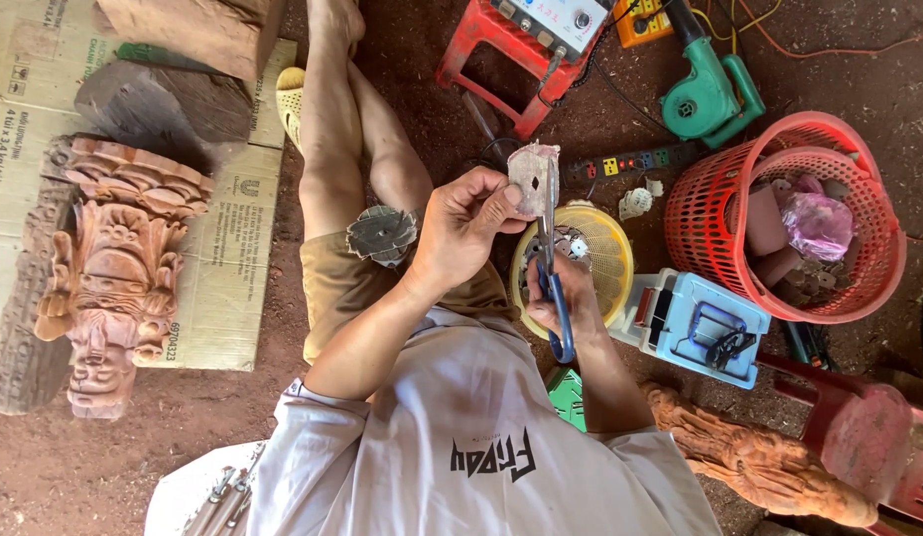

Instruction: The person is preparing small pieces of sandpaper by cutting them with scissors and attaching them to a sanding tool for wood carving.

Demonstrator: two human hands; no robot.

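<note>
The left hand [461,223] pinches a small grey sandpaper piece [533,167] between thumb and fingers, held up above the yellow basket [605,258]. The right hand [571,298] is closed around blue-handled scissors [553,268], their blades meeting the piece's lower edge. A red basket [700,218] stands on the dirt floor [233,417] nearby.

- The piece of sandpaper [532,167] is small, grey-pink and ragged-edged. It stands upright just above the middle of the frame, pinched at its lower left edge.
- The scissors [552,260] have blue handles and silver blades. They point up the frame, blades running along the sandpaper's right edge, handles low at centre.
</note>
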